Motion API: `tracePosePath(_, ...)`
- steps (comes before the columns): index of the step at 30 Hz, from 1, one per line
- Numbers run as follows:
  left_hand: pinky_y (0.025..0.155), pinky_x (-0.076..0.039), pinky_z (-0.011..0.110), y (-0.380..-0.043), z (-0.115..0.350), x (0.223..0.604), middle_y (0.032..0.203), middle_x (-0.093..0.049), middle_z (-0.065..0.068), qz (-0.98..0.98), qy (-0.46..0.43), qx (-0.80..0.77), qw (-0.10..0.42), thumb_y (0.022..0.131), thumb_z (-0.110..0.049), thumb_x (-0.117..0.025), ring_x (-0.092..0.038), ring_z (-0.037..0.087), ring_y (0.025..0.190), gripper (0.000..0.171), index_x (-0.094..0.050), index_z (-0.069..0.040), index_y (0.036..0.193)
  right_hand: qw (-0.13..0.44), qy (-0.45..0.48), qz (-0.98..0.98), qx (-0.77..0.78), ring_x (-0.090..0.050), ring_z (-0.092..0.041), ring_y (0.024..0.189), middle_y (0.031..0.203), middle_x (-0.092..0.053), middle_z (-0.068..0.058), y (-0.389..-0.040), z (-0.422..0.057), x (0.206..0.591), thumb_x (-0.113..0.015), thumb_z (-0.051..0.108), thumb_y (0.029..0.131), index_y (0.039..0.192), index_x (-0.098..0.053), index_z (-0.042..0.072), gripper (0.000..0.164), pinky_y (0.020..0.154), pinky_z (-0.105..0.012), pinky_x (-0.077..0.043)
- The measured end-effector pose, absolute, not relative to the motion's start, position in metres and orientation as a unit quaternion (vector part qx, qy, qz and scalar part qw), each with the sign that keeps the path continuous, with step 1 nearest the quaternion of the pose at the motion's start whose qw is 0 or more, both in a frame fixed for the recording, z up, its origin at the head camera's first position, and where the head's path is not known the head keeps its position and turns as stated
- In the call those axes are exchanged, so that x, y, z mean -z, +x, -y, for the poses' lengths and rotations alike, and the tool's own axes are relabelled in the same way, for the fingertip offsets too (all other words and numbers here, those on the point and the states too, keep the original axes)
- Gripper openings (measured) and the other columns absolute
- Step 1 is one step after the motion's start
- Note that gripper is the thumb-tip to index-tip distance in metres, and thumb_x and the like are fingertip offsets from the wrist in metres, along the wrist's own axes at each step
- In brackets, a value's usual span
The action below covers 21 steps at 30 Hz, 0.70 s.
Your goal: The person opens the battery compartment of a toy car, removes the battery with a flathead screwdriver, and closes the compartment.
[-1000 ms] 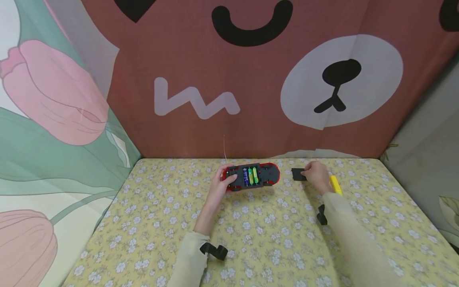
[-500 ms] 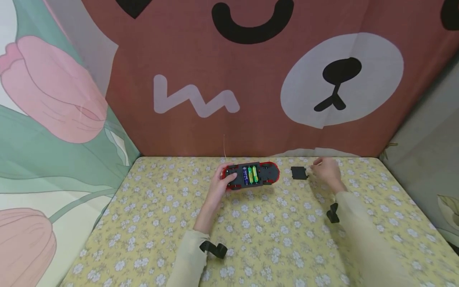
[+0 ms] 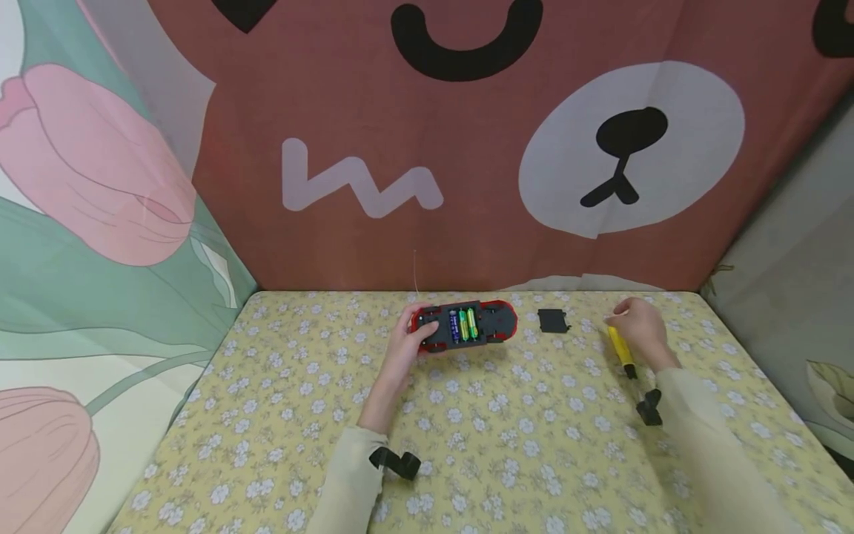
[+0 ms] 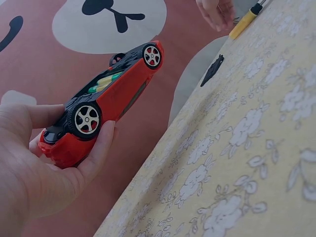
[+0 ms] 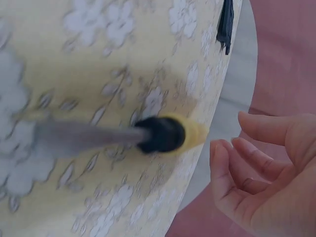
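My left hand (image 3: 404,343) grips one end of a red toy car (image 4: 111,106), held underside up above the cloth, thumb on its black base. In the car's battery compartment lie a dark blue battery (image 3: 455,326) and two green-and-yellow batteries (image 3: 468,324). A black battery cover (image 3: 553,320) lies flat on the cloth to the right of the car. Farther right is my right hand (image 5: 266,173), fingers loosely bent, with a gap between thumb and forefinger and nothing held. Right beside its fingertips lies a yellow-handled screwdriver (image 3: 620,350) with a black collar, its flat metal blade (image 5: 84,138) pointing toward me.
A yellow flowered cloth (image 3: 480,445) covers the table. Behind stands a brown printed curtain (image 3: 360,252), with a tulip-print curtain (image 3: 107,163) at the left and a grey one (image 3: 800,245) at the right. Black straps (image 3: 395,463) sit at the wrists.
My right hand has let go of the battery cover and moved right to beside the screwdriver. The cover stays on the cloth. My left hand holds the car in nearly the same place.
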<state>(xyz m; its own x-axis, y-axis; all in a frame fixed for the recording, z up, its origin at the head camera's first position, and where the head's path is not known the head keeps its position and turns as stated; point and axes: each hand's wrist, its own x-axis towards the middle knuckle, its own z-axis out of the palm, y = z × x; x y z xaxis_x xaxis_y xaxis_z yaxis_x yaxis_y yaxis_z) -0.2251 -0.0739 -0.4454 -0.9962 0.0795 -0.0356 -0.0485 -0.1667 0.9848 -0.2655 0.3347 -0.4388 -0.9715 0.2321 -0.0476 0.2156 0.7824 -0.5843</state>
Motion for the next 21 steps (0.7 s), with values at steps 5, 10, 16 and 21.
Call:
tracePosePath(5, 0.084, -0.062, 0.049, -0.225, 0.073, 0.445, 0.139, -0.055, 0.023, -0.647, 0.011, -0.762, 0.039, 0.101, -0.013, -0.063, -0.066, 0.035, 0.110, 0.043, -0.055, -0.012, 0.143, -0.001, -0.137, 0.947, -0.291, -0.058, -0.029, 0.074, 0.101, -0.063, -0.028, -0.262, -0.343, 0.440, -0.069, 0.011, 0.097, 0.111, -0.059, -0.014, 0.030, 0.059, -0.037, -0.050)
tracePosePath(10, 0.088, -0.060, 0.054, -0.224, 0.074, 0.445, 0.142, -0.053, 0.021, -0.647, 0.008, -0.761, 0.040, 0.102, -0.013, -0.063, -0.065, 0.036, 0.112, 0.043, -0.054, -0.012, 0.144, -0.037, -0.131, 0.950, -0.281, -0.059, -0.031, 0.078, 0.100, -0.063, -0.029, -0.259, -0.350, 0.442, -0.071, 0.010, 0.096, 0.110, -0.059, -0.017, 0.032, 0.062, -0.039, -0.053)
tracePosePath(16, 0.091, -0.058, 0.057, -0.223, 0.074, 0.445, 0.144, -0.052, 0.021, -0.640, 0.007, -0.767, 0.043, 0.102, -0.015, -0.063, -0.065, 0.036, 0.114, 0.044, -0.054, -0.013, 0.145, -0.088, -0.130, 0.943, -0.293, -0.056, -0.026, 0.071, 0.088, -0.059, -0.022, -0.255, -0.352, 0.442, -0.071, 0.011, 0.096, 0.101, -0.058, -0.013, 0.028, 0.058, -0.034, -0.051)
tracePosePath(21, 0.091, -0.058, 0.058, -0.224, 0.074, 0.445, 0.144, -0.052, 0.020, -0.641, 0.010, -0.767, 0.042, 0.102, -0.016, -0.063, -0.065, 0.035, 0.113, 0.044, -0.054, -0.013, 0.145, -0.116, -0.130, 0.939, -0.297, -0.052, -0.023, 0.065, 0.080, -0.054, -0.014, -0.254, -0.353, 0.444, -0.075, 0.014, 0.093, 0.093, -0.055, -0.007, 0.029, 0.056, -0.033, -0.048)
